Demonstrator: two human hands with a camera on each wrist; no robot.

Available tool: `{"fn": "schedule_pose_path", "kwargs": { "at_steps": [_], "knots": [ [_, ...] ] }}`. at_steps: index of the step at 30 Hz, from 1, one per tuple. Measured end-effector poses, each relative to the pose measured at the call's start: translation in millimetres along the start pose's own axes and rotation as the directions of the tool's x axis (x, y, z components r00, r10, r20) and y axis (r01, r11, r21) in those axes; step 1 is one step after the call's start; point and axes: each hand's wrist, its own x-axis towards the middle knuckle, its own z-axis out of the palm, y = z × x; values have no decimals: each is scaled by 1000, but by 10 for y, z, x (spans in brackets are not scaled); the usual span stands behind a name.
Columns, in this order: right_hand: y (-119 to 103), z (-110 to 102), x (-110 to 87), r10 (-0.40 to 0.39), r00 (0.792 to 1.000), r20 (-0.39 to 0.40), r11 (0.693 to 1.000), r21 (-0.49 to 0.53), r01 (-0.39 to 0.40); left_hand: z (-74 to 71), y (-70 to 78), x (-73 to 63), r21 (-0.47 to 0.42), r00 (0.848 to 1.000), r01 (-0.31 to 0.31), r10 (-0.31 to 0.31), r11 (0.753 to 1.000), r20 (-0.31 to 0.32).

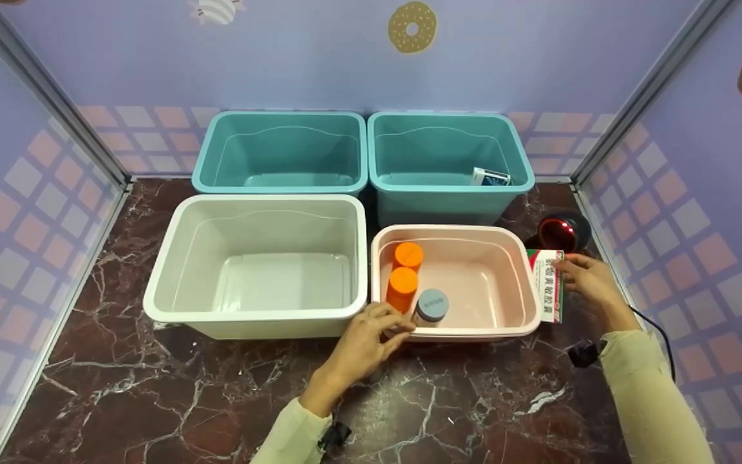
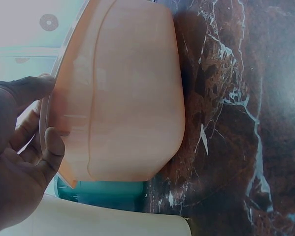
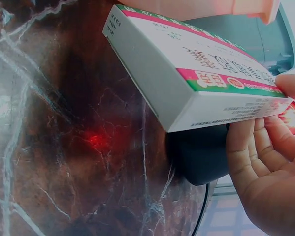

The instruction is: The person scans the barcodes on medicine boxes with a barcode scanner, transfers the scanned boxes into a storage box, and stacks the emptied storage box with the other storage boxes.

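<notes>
My right hand (image 1: 591, 283) pinches a white medicine box (image 1: 548, 287) with green and red bands, just outside the right end of the pink bin (image 1: 493, 332). In the right wrist view the thumb lies on the printed face of the medicine box (image 3: 206, 54) and the fingers are beneath it. My left hand (image 1: 371, 335) grips the pink bin's rim at its front left corner, thumb and fingers on either side of it in the left wrist view. Inside that bin stand two orange-capped bottles (image 1: 403, 281) and a grey-capped bottle (image 1: 432, 305).
A black scanner (image 1: 564, 232) with a glowing red light stands behind the box, its cable running right. Left of the pink bin is a white bin (image 1: 255, 316). Behind are two teal bins, the left one (image 1: 281, 189) and the right one (image 1: 442, 200), which holds a small box (image 1: 492, 176).
</notes>
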Motion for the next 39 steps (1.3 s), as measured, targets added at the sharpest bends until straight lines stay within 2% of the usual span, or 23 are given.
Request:
{"fn": "schedule_pose_path", "kwargs": {
  "at_steps": [6, 13, 18, 25, 28, 32, 35, 37, 39],
  "knots": [
    [-7, -13, -4, -35, 999, 15, 999, -25, 36, -3, 1, 3, 1, 1000, -2, 2, 1000, 1],
    [76, -102, 77, -33, 999, -24, 996, -88, 31, 6, -3, -2, -4, 1000, 3, -3, 1000, 5],
    [-1, -131, 64, -36, 998, -55, 997, -77, 32, 8, -4, -5, -9, 1000, 3, -3, 1000, 4],
    [-150, -160, 41, -79, 991, -110, 986, -158, 61, -4, 6, 0, 12, 1000, -8, 8, 1000, 6],
    [-224, -172, 30, -78, 989, -126, 990, -123, 63, -5, 7, 5, 18, 1000, -8, 8, 1000, 10],
    [-319, -181, 11, -78, 986, -145, 996, 23, 82, -9, 11, 7, 25, 1000, -11, 10, 1000, 13],
    [-380, -174, -4, -89, 984, -151, 980, 161, 113, -12, 11, 7, 27, 1000, -13, 13, 1000, 12],
    [-419, -166, -12, -108, 982, -156, 970, 199, 138, -13, 7, 5, 26, 1000, -14, 13, 1000, 11],
    [-467, -165, -16, -127, 979, -161, 969, 190, 157, -13, 3, 5, 22, 1000, -12, 12, 1000, 10]
  ]
}}
